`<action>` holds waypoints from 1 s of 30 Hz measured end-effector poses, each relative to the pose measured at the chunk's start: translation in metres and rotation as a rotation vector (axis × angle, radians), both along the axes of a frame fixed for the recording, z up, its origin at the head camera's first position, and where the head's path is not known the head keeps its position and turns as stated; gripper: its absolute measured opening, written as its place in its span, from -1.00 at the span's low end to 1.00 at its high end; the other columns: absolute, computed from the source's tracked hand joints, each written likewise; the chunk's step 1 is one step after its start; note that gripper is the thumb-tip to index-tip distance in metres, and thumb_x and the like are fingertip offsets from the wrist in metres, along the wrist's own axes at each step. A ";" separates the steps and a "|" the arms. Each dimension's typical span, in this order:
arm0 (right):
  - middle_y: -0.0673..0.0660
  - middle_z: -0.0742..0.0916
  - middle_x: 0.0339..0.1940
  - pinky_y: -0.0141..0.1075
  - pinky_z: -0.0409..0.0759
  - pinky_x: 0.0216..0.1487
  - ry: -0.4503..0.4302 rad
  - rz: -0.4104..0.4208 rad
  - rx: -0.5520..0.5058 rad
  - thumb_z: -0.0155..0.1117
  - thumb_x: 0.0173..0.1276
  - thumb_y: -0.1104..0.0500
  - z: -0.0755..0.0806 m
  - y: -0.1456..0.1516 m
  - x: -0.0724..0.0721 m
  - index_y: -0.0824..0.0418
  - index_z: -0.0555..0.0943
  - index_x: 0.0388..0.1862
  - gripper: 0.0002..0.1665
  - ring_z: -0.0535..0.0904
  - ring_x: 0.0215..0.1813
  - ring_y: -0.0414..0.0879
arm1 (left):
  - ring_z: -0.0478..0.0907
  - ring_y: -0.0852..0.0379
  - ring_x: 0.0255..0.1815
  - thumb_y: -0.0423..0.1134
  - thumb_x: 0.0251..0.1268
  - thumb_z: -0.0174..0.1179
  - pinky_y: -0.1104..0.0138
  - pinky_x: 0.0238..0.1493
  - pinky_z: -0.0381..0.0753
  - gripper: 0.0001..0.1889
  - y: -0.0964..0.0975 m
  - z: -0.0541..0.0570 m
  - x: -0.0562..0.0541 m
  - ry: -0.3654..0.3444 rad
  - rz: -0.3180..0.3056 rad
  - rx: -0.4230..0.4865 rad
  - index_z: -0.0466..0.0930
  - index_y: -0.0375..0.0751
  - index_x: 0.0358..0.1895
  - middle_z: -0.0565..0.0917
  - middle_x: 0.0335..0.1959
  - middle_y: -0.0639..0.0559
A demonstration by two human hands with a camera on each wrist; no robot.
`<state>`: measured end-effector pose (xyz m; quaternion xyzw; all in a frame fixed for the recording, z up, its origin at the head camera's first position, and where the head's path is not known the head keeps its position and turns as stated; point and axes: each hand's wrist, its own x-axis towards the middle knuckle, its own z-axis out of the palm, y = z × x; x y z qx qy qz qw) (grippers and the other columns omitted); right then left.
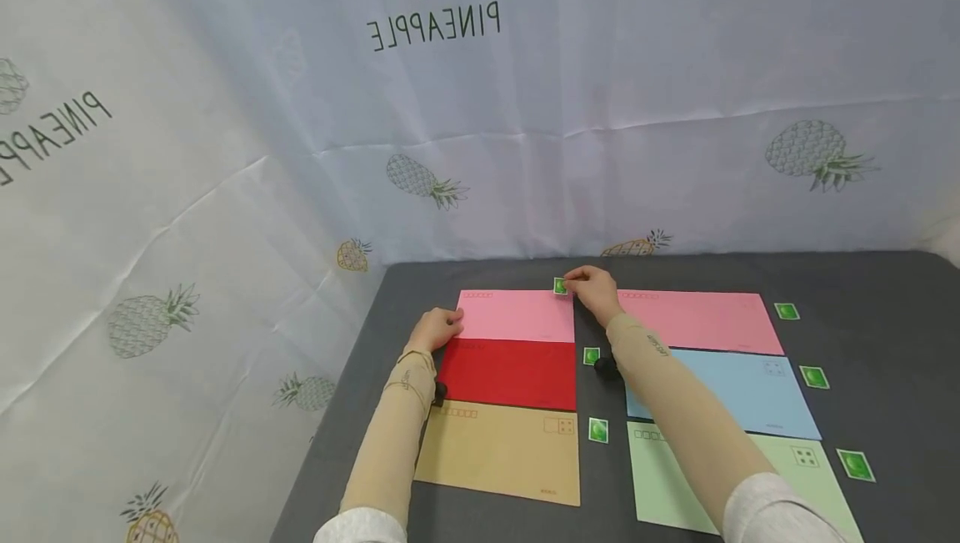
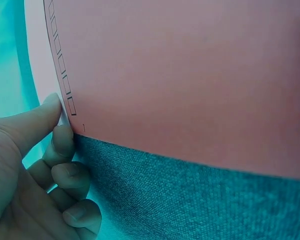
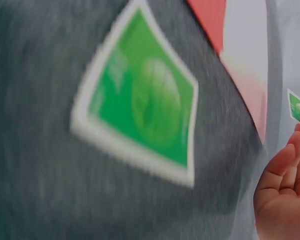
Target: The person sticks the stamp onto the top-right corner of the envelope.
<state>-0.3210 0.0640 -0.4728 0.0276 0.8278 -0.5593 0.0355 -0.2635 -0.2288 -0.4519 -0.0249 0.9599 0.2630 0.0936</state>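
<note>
One green stamp (image 1: 559,286) is being pinched by the right grip (image 1: 592,291) right of frame centre, the left grip (image 1: 435,329) pinching a pink envelope (image 1: 517,316).

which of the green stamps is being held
The stamp pinched in the right hand, at the far right corner of the left column's pink envelope; the other five visible stamps lie unheld on the dark table.

Passable tabletop (image 1: 607,485) between left envelopes (image 1: 510,372) and right envelopes (image 1: 750,393), two stamps (image 1: 598,430) along it, right hand (image 1: 595,291) blocking far end
</note>
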 end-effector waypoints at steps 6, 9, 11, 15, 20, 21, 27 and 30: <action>0.27 0.67 -0.08 -0.29 0.50 -0.19 -0.015 0.018 0.020 0.17 0.30 0.16 -0.004 -0.013 0.004 0.27 0.62 -0.08 -0.72 0.55 -0.15 0.03 | 0.53 -0.01 -0.10 -0.23 0.29 0.13 0.21 -0.07 0.52 -0.58 -0.002 -0.002 0.001 0.013 -0.014 -0.020 0.45 -0.11 0.22 0.59 0.11 -0.21; 0.26 0.67 -0.09 -0.28 0.50 -0.22 -0.006 0.003 0.068 0.17 0.31 0.16 -0.007 -0.017 0.007 0.27 0.63 -0.10 -0.74 0.54 -0.15 0.04 | 0.54 -0.03 -0.06 -0.22 0.29 0.13 0.15 0.00 0.53 -0.59 -0.002 -0.004 0.002 0.016 -0.017 -0.025 0.46 -0.11 0.21 0.59 0.10 -0.21; 0.27 0.67 -0.09 -0.24 0.51 -0.19 0.004 -0.006 0.107 0.16 0.32 0.16 -0.008 -0.020 0.008 0.28 0.63 -0.11 -0.74 0.55 -0.14 0.06 | 0.54 -0.03 -0.07 -0.22 0.28 0.13 0.14 -0.01 0.53 -0.59 -0.002 -0.004 0.002 0.021 -0.019 -0.029 0.47 -0.11 0.21 0.60 0.09 -0.21; 0.28 0.68 -0.09 -0.13 0.52 -0.08 0.014 -0.019 0.150 0.16 0.31 0.18 -0.003 -0.025 0.011 0.29 0.63 -0.12 -0.75 0.56 -0.08 0.12 | 0.54 -0.02 -0.09 -0.21 0.28 0.14 0.15 -0.02 0.52 -0.59 -0.001 -0.004 0.001 0.027 -0.018 -0.029 0.47 -0.09 0.20 0.60 0.09 -0.20; 0.28 0.67 -0.07 -0.06 0.50 0.00 0.003 -0.044 0.182 0.13 0.34 0.18 0.000 -0.029 0.013 0.29 0.61 -0.12 -0.75 0.56 -0.05 0.14 | 0.51 0.00 -0.14 -0.20 0.29 0.14 0.20 -0.11 0.50 -0.59 -0.001 -0.005 -0.001 0.027 -0.016 -0.018 0.46 -0.07 0.21 0.61 0.08 -0.20; 0.28 0.68 -0.08 -0.06 0.50 0.00 0.004 -0.045 0.194 0.12 0.35 0.17 0.000 -0.030 0.013 0.28 0.61 -0.12 -0.75 0.56 -0.05 0.14 | 0.50 0.01 -0.16 -0.20 0.29 0.13 0.22 -0.14 0.48 -0.59 -0.001 -0.005 -0.002 0.028 -0.018 -0.018 0.46 -0.07 0.21 0.62 0.07 -0.19; 0.27 0.69 -0.10 -0.04 0.50 -0.01 0.020 -0.041 0.246 0.09 0.34 0.17 -0.003 -0.032 0.012 0.27 0.61 -0.14 -0.76 0.58 -0.10 0.13 | 0.47 0.03 -0.22 -0.21 0.28 0.14 0.25 -0.22 0.39 -0.59 -0.002 -0.005 -0.001 0.036 -0.018 -0.024 0.47 -0.07 0.21 0.64 0.02 -0.19; 0.27 0.69 -0.12 -0.04 0.51 -0.04 0.033 -0.029 0.276 0.08 0.33 0.19 -0.003 -0.033 0.013 0.28 0.60 -0.15 -0.76 0.59 -0.12 0.12 | 0.47 0.02 -0.20 -0.21 0.29 0.14 0.25 -0.21 0.41 -0.58 -0.002 -0.007 0.000 0.023 -0.009 -0.018 0.46 -0.06 0.22 0.64 0.03 -0.20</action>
